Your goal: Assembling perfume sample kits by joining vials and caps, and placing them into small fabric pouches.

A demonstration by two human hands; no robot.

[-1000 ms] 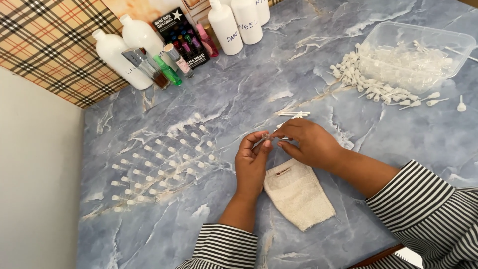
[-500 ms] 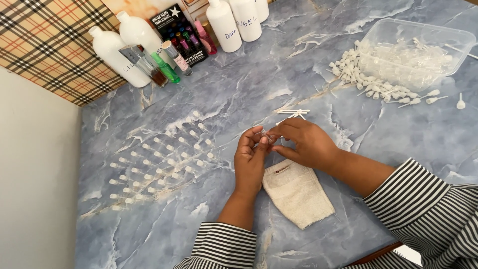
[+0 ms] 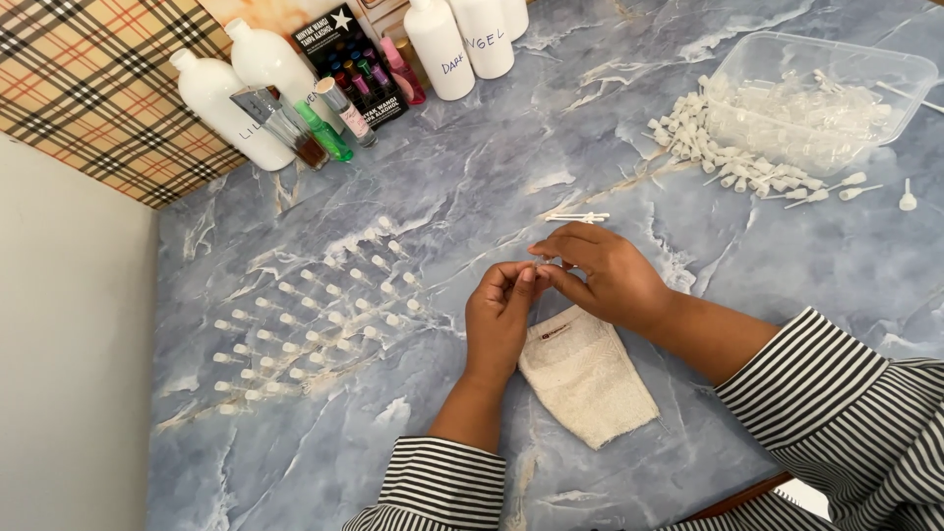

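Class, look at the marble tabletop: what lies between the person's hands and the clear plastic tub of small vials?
In the head view, a few thin white sprayer tubes lie just beyond the right hand; otherwise bare marble runs to the tub.

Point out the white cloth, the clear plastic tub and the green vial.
white cloth (image 3: 590, 379), head view, middle of the fabric
clear plastic tub (image 3: 919, 74), head view, right rim
green vial (image 3: 323, 133), head view, body

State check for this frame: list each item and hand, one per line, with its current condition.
Left hand: fingertips pinching a tiny item, hard to make out.
Right hand: pinching the same item.
Cloth: flat under the hands.
Small vials: laid in rows.
Plastic tub: open, full.
White bottles: upright, capped.
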